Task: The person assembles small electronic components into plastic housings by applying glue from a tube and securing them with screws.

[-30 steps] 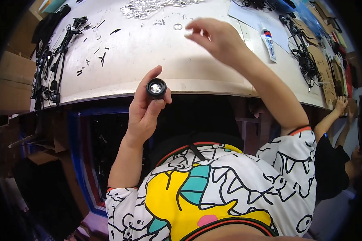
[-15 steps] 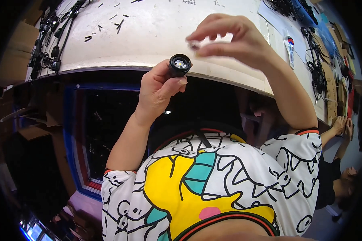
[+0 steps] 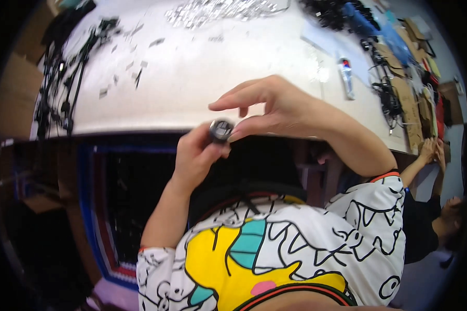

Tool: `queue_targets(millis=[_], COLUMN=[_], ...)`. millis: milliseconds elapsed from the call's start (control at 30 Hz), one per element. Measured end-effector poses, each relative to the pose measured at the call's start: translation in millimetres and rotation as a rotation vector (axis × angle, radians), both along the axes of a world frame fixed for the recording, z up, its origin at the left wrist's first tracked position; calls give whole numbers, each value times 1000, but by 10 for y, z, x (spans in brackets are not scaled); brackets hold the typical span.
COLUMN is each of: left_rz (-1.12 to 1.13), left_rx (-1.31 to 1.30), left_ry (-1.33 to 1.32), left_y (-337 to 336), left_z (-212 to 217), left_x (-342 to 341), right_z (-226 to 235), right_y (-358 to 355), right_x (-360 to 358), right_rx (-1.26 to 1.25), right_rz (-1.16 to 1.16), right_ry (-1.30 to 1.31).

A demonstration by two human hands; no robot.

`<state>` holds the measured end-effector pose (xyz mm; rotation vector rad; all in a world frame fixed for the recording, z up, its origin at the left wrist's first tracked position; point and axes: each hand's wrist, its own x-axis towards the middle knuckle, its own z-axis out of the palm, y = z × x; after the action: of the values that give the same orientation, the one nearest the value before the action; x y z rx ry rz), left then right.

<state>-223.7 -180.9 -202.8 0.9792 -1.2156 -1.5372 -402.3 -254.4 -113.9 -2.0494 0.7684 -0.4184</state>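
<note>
The left hand (image 3: 194, 158) is gripping a small black ring (image 3: 221, 130) between its thumb and fingertips, holding it up just below the near edge of the white table (image 3: 192, 78), with the ring's open, glassy face turning up toward the camera so that its short axis is pointing roughly at the viewer. The right hand (image 3: 275, 106) is hovering directly above and to the right of the ring, its palm facing down; its thumb is reaching in from the right and appears to be touching the ring's rim, while its index finger is stretching out over the top, leaving a narrow gap above the part. So the ring is sitting at the tips of both hands: just above the left hand's knuckles and just under the right hand's curled fingers. The right hand is half closed in a loose pinch; I cannot tell whether it is carrying some tiny piece between its fingertips. Farther away, beyond the right hand, a white tube (image 3: 346, 78) is lying on the table, and a heap of shiny small parts (image 3: 218, 11) is resting at the far edge, well apart from both hands.
</note>
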Motion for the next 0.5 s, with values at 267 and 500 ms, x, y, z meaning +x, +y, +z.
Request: queue_targets(millis=[267,500], left_rz=[85,92], left_rx=[-52,-4], left_ry=[261,278], left_y=[1,-130], left_z=[-131,-165], left_x=[70,85], right_z=[-243,-280], right_y=[-1434,-2386], right_x=[-1014,-1330], right_rx=[-585,-629], right_rz=[-704,-814], right_ry=[428,369])
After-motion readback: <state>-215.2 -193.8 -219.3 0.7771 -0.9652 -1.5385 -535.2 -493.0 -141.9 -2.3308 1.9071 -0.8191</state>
